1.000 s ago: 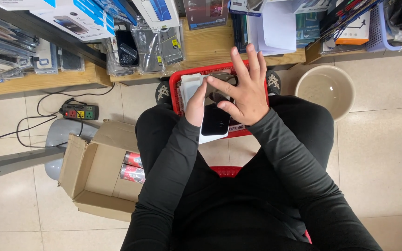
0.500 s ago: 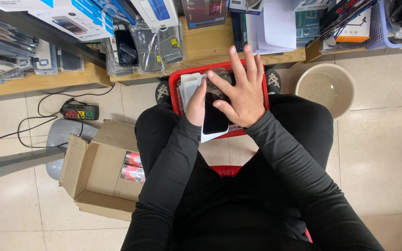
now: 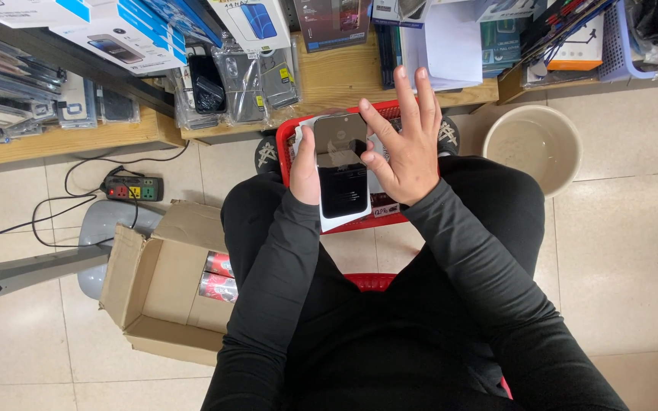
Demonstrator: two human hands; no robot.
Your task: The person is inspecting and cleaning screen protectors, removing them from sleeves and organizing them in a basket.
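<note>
— Where's the phone (image 3: 342,171)?
— Over the red basket (image 3: 287,144), gripped by the left hand (image 3: 304,164); right hand (image 3: 405,148) spread wide, fingertips at its right edge.
— Room?
— 1 cardboard box (image 3: 158,293) left, 1 basin (image 3: 535,144) right.

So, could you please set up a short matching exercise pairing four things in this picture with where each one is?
Things:
1. dark phone
2. cardboard box
3. beige bucket
4. power strip

Places:
A. on the floor tiles to the right of the person's knee
B. in the left hand, above the red basket
C. on the floor below the wooden shelf, cables running from it
D. open on the floor beside the person's left leg

Pairs: 1-B, 2-D, 3-A, 4-C
</note>
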